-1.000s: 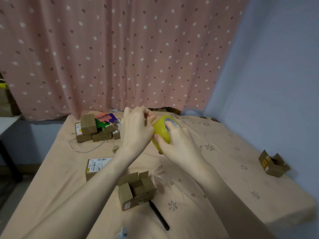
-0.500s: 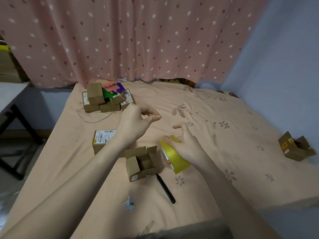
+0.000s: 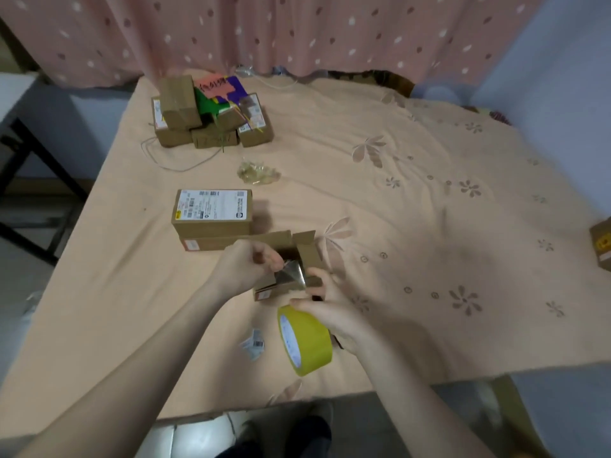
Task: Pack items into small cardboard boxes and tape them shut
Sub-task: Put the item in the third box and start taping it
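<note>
A small open cardboard box [image 3: 299, 259] stands on the peach bedsheet near the front, flaps up. My left hand [image 3: 246, 267] pinches the free end of a clear tape strip [image 3: 291, 274] stretched over the box. My right hand [image 3: 334, 312] holds the yellow tape roll [image 3: 305, 340] just in front of the box, with fingertips touching the box's right side. A closed box with a shipping label [image 3: 213, 211] lies directly behind the open one, on top of a flatter box [image 3: 211, 242].
A pile of small sealed boxes with coloured paper [image 3: 208, 115] sits at the back left. Crumpled clear wrap [image 3: 258, 173] lies mid-bed, and a torn label scrap [image 3: 253, 343] near the front edge. Another box [image 3: 601, 246] is at the right edge. A black-legged desk [image 3: 20, 137] stands left.
The tape roll came down from chest height to the bed beside the open box. My left hand moved onto the box and now holds a pulled-out tape strip. The view tilted downward.
</note>
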`<state>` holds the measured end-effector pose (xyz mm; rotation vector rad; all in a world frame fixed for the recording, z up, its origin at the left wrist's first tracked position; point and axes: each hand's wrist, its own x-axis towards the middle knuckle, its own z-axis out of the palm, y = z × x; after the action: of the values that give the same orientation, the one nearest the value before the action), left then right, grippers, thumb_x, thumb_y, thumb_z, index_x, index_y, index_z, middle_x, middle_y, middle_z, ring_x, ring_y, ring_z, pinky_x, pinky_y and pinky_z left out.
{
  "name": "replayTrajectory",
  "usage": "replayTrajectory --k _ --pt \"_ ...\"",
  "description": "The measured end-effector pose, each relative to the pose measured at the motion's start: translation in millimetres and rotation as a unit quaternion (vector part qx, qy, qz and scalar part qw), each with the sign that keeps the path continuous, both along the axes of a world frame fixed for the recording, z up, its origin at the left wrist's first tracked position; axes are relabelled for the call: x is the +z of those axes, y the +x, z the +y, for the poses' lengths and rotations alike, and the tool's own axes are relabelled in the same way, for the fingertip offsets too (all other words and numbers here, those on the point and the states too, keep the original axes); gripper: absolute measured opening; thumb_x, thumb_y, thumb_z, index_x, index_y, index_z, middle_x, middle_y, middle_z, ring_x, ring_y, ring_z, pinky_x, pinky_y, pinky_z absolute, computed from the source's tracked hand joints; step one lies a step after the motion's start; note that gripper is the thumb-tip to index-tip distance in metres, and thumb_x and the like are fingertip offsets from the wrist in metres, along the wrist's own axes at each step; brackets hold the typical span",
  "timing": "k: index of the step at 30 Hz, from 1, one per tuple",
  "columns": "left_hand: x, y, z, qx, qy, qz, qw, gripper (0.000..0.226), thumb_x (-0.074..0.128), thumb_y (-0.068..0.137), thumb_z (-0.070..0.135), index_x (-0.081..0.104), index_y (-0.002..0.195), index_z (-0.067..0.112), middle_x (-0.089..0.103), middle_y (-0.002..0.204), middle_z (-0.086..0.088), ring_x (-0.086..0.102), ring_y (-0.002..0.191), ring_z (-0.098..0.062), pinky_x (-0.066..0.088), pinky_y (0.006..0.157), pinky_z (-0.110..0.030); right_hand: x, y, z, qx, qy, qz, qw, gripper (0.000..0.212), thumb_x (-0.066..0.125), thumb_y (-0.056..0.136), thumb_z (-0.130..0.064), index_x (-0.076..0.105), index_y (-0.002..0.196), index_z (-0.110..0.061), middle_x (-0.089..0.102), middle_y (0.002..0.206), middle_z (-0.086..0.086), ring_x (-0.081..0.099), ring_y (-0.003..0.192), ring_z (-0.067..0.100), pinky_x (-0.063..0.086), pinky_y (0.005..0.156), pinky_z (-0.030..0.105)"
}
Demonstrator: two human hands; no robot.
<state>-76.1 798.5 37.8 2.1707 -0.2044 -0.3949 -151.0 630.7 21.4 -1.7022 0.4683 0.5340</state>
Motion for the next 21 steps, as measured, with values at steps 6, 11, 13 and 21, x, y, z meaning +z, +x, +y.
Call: replayTrajectory --k 6,11,13,21 --pt "-25.9 3.6 2.5 0.052 -0.02 0.012 0.998 0.026 0.069 0.08 0.003 0.066 0.064 0.023 0.064 0.067 0.017 0.056 0.06 0.008 0.038 0.061 -0.001 -20.5 9.3 17.0 -0.016 0.042 0.012 0.999 0.067 0.067 0.085 -0.008 0.035 0.144 -0.017 0.05 0.138 0.003 0.055 0.114 0.011 0.043 0.085 0.017" --pt "-43.2 4.0 3.4 0.075 -0.017 0.037 0.996 0.013 0.074 0.08 0.012 0.07 0.072 0.022 0.069 0.078 0.004 0.06 0.076 -0.01 0.042 0.07 -0.011 -29.7 9.5 22.6 -0.061 0.038 0.004 0.997 0.053 0.069 0.082 -0.004 0.04 0.124 -0.02 0.053 0.133 -0.001 0.055 0.113 0.011 0.046 0.089 0.019" --pt "-49.5 3.4 3.1 0.083 -0.017 0.046 0.995 0.012 0.074 0.079 0.014 0.07 0.073 0.023 0.071 0.078 0.0 0.061 0.077 -0.011 0.044 0.072 -0.016 -32.3 8.0 23.3 -0.07 0.028 0.006 0.997 0.05 0.069 0.081 -0.004 0.039 0.119 -0.018 0.054 0.132 -0.001 0.053 0.117 0.015 0.043 0.101 0.032" --pt "-62.3 5.3 -2.6 0.102 -0.023 0.05 0.993 0.011 0.073 0.081 0.013 0.07 0.073 0.02 0.066 0.072 0.006 0.054 0.063 0.002 0.037 0.058 0.0 -36.6 11.8 22.8 -0.098 0.011 0.014 0.995 0.044 0.07 0.079 -0.004 0.04 0.111 -0.01 0.061 0.125 -0.003 0.058 0.11 0.017 0.043 0.099 0.036"
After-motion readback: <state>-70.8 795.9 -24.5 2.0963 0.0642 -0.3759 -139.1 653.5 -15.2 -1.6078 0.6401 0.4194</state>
